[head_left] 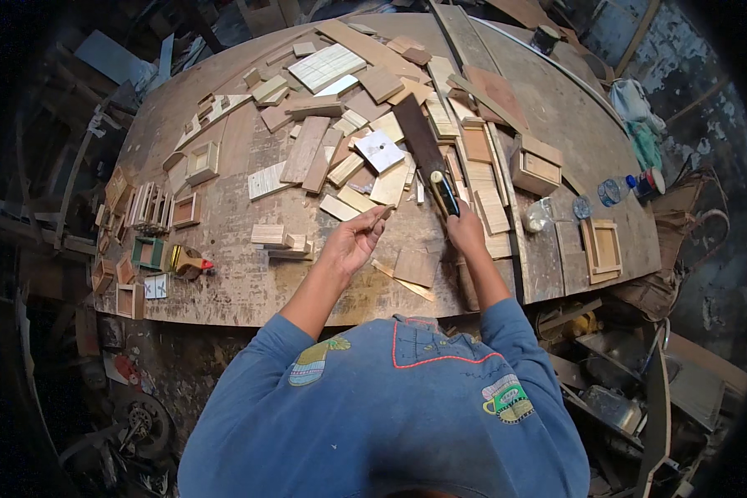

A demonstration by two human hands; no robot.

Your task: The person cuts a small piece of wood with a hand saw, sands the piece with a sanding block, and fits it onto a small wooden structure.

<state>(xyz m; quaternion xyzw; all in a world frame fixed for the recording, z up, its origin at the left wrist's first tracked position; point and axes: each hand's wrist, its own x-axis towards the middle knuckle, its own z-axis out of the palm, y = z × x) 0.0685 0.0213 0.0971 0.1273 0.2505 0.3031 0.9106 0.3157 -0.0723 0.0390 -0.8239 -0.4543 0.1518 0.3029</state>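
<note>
My right hand (465, 228) is wrapped round the black handle of what looks like a handsaw (422, 137). Its broad, dark brown blade points away from me over the wood pieces. My left hand (358, 239) is raised over the bench, thumb and fingers pinched together; anything between the fingertips is too small to name. Just beyond it lie pale wood strips (340, 207) and a white square with a dark hole (379, 150). A thin square wood piece (416, 267) rests on the bench between my forearms.
Offcuts and boards heap the middle of the worn workbench (224, 282). Small wooden boxes (146, 252) and a paintbrush (189, 261) stand at the left. A wooden box (536, 164), a glass jar (537, 217) and a wooden tray (602, 249) sit at the right.
</note>
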